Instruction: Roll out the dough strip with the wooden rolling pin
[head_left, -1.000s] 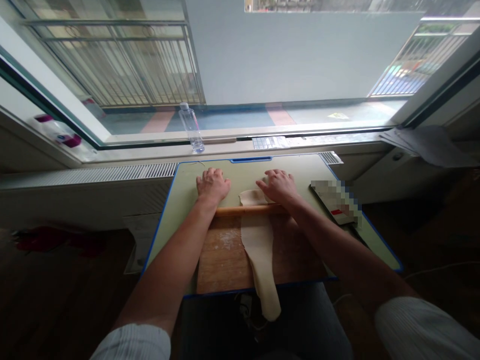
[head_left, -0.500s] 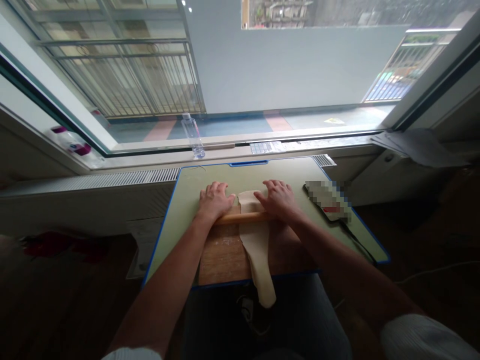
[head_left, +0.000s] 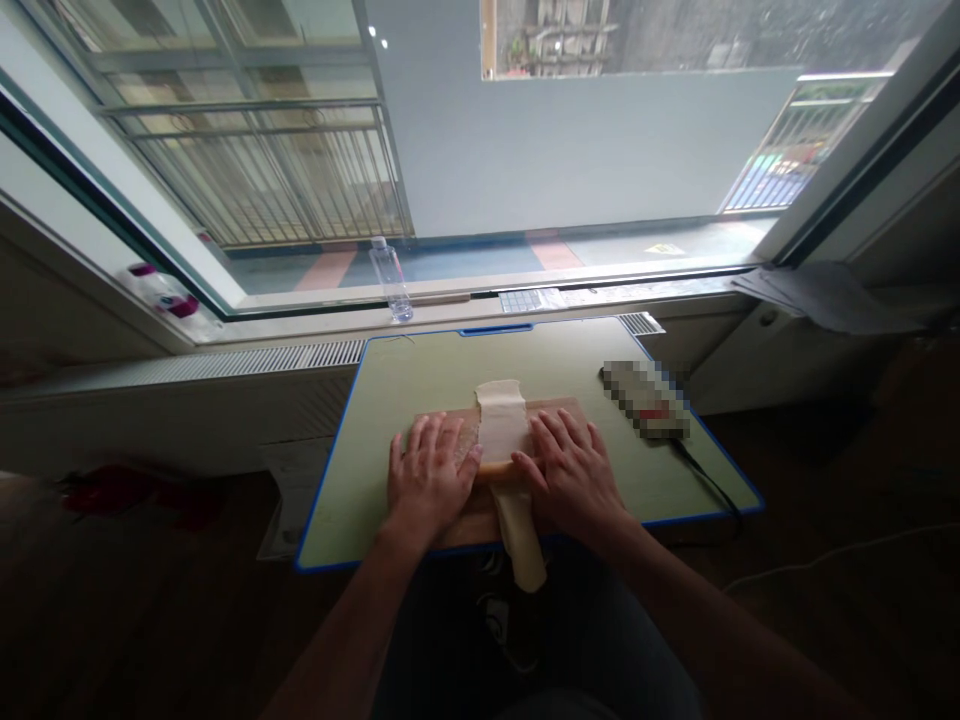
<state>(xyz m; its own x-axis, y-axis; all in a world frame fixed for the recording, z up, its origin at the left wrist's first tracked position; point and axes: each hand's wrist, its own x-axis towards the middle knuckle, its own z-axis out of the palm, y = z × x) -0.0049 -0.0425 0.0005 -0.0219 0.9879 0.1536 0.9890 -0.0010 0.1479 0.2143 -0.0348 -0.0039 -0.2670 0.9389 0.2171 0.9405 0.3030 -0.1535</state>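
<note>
A long strip of pale rolled dough (head_left: 502, 425) runs lengthwise over a wooden board (head_left: 466, 528). Its near end hangs past the table edge. Across the strip lies a wooden rolling pin (head_left: 498, 470), showing only between the hands. My left hand (head_left: 433, 475) lies flat over the pin's left part, fingers stretched forward and thumb beside the dough. On the right part, my right hand (head_left: 571, 470) rests the same way, its fingers spread and thumb at the dough's edge. Both palms hide the pin's ends.
The small table (head_left: 390, 380) is pale green with a blue rim. A blurred-out flat object (head_left: 646, 400) with a strap lies on its right. On the windowsill stand a clear bottle (head_left: 391, 280), a purple-capped bottle (head_left: 169, 298) and papers (head_left: 817, 295).
Both hands and the rolling pin have moved toward me along the dough. More of the strip and board now shows beyond the pin. The view has shifted slightly.
</note>
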